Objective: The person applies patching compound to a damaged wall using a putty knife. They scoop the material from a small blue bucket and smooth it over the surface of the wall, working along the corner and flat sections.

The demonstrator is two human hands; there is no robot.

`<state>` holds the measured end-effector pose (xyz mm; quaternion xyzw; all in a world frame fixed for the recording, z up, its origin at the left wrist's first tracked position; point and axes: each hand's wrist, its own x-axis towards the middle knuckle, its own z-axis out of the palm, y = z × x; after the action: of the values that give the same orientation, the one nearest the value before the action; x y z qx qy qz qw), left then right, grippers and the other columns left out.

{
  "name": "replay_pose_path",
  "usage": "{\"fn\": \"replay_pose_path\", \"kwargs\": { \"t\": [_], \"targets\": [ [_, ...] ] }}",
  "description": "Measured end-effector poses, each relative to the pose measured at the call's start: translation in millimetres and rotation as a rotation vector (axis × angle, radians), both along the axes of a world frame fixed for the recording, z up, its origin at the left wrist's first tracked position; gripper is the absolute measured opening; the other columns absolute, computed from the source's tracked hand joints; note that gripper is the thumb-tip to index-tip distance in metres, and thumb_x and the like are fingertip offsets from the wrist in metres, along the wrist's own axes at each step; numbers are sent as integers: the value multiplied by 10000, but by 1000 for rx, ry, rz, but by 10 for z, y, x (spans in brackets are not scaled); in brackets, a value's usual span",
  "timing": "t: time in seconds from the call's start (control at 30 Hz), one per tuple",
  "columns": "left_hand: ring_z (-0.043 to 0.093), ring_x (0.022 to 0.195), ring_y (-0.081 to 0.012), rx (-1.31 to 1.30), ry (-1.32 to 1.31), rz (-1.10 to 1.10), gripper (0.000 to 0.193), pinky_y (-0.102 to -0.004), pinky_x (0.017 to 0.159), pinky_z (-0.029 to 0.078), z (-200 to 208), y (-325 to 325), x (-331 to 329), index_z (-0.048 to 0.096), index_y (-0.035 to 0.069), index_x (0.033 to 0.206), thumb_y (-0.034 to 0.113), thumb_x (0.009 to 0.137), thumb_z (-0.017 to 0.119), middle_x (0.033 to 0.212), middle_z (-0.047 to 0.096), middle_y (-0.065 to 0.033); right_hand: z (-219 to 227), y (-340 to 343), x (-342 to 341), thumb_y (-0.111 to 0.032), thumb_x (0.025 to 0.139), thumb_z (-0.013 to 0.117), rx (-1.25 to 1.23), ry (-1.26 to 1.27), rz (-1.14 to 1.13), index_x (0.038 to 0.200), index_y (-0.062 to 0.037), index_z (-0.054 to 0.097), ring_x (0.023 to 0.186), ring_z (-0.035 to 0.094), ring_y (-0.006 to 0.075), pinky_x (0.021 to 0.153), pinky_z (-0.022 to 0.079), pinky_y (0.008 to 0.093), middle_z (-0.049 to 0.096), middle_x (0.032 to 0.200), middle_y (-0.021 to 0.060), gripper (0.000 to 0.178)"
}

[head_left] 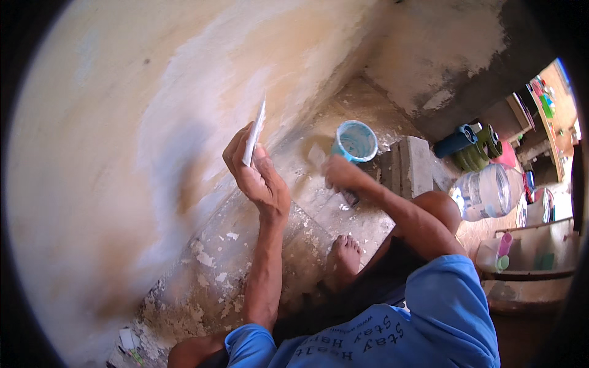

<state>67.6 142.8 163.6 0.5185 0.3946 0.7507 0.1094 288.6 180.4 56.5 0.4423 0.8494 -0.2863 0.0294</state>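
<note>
My left hand [257, 184] is raised in front of the wall, its fingers and thumb closed on a thin, flat, whitish plate [254, 132] seen nearly edge-on. My right hand [345, 174] is a fist just below the rim of a light blue bucket [338, 147] smeared with white inside. From that fist, toward the wall, juts a pale, blurred blade [316, 156], and a dark handle end [350, 198] shows below it; together they look like a putty knife. The wall [202, 73] carries white, damp-looking patches over yellowish paint.
Grey concrete blocks [412, 168] stand right of the bucket. Beyond are blue and green gas cylinders [457, 142], a large clear water bottle [485, 193] and a pink-handled jug [491, 253]. Pale flakes lie on the ledge [227, 257] along the wall. My bare foot [346, 254] rests below.
</note>
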Motion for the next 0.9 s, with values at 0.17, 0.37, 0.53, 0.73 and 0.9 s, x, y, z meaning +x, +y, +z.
{"fn": "replay_pose_path", "kwargs": {
  "t": [0.17,0.37,0.53,0.73,0.9],
  "targets": [
    [561,1038,-206,-130,-166,-107,176,-337,896,477,54,-25,-129,507,-44,1145,33,987,492,1093,561,-145,868,-158,-271,-250,940,554,-405,561,-520,847,-15,580,545,567,121,496,447,274,583,681,24,254],
    [595,953,-178,-280,-195,-126,245,-326,854,487,-52,12,-166,492,-56,1191,57,978,537,1038,601,-143,994,-273,-321,-368,992,499,-476,628,-626,851,-28,560,554,519,90,509,406,234,554,684,22,373],
    [582,965,-167,-326,-171,-51,296,-292,853,467,-42,-5,-64,485,-68,1237,53,973,541,1074,608,-142,1092,-243,-317,-367,990,508,-457,741,-693,917,-23,566,589,535,98,518,421,245,540,701,21,356],
    [611,970,-204,-522,294,-129,254,-327,809,490,-529,100,-52,560,-23,1210,57,972,521,1092,625,-181,1296,-325,-499,-254,953,595,-360,894,-756,1064,27,603,717,546,92,606,444,241,571,795,22,303],
    [621,910,-170,-620,-340,-729,391,-319,748,515,-646,-46,401,606,-45,1099,323,1019,499,1021,622,-123,1120,-326,-491,-154,882,627,68,758,-671,970,55,639,750,601,170,696,486,327,657,821,131,227]
  ]
}}
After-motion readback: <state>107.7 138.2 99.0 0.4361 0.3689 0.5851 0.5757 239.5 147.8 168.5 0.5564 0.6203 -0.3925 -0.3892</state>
